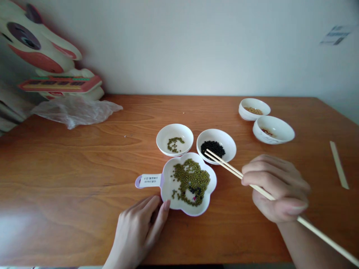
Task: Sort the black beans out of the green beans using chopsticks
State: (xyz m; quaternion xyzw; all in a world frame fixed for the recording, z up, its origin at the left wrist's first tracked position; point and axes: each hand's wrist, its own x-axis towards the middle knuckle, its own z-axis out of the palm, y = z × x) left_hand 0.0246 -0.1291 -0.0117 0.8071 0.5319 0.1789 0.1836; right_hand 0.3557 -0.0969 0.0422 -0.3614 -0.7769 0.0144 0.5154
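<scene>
My right hand (276,188) is closed round a pair of wooden chopsticks (224,165). Their tips hover over the near rim of a white bowl of black beans (215,147). My left hand (140,229) lies flat on the table with fingers stretched out, fingertips touching the near left edge of a flower-shaped white dish (166,186). That dish has a short labelled handle and holds many green beans with a few black ones. Behind it stands a white bowl (174,139) with a few green beans.
Two more white bowls (273,129) with yellowish and reddish grains stand at the back right of the wooden table (84,168). A paper chopstick sleeve (338,164) lies at the far right. A crumpled plastic bag (74,110) and a toy figure (47,56) sit at the back left.
</scene>
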